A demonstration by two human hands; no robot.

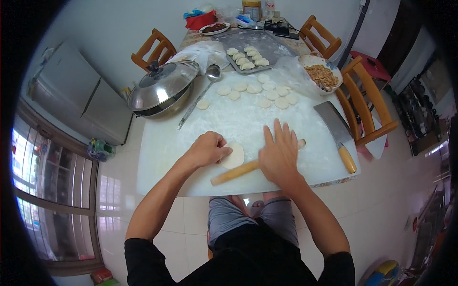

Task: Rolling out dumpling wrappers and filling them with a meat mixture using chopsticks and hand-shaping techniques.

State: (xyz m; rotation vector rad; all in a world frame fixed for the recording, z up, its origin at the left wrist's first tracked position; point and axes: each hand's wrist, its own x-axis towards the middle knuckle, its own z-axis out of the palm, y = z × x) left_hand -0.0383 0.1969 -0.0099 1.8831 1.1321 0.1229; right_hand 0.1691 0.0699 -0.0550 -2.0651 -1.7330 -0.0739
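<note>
My left hand (211, 149) pinches the left edge of a round dough wrapper (234, 157) lying on the floured white board (161, 161). My right hand (280, 153) lies flat, palm down with its fingers spread, over a wooden rolling pin (234, 173). The pin slants across the board just below and right of the wrapper. Beyond my hands, several dough rounds (254, 88) lie scattered. Behind them, folded dumplings (247, 65) stand in rows on a grey metal tray (250, 37).
At left are a lidded wok (162, 87) and a metal ladle (200, 98). A cleaver (334, 125) lies at the right edge, below a bowl of filling (322, 75). Plastic bags (204, 53) flank the tray. Wooden chairs (370, 103) stand around the table.
</note>
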